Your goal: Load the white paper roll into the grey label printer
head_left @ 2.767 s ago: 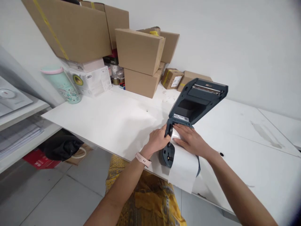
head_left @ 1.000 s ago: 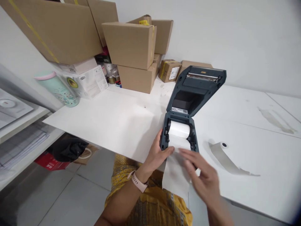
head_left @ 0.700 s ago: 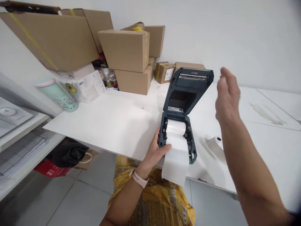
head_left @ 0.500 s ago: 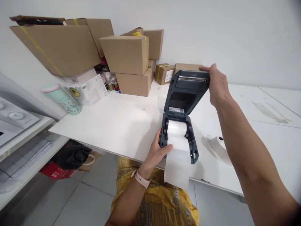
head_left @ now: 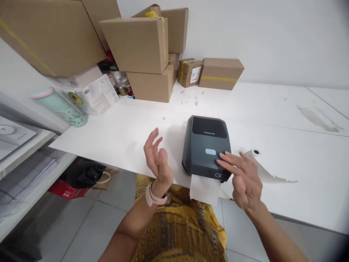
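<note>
Lid (head_left: pixel 200 162) lowered, hands (head_left: pixel 159 163) loose, right (head_left: pixel 247 178) atop.

– What's the right hand (head_left: pixel 244 178) touching?
– The closed printer (head_left: pixel 199 154), with paper (head_left: pixel 205 190) hanging out to that hand's left.
– And the roll (head_left: pixel 259 164)?
– Just right of the same hand.
– The left hand (head_left: pixel 158 160)?
– Raised, fingers curled, printer to its right.

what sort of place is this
Probably a packing or shipping workspace: a dark printer with paper hanging from its front sits on a white table, and cardboard boxes are stacked by the wall.
</note>
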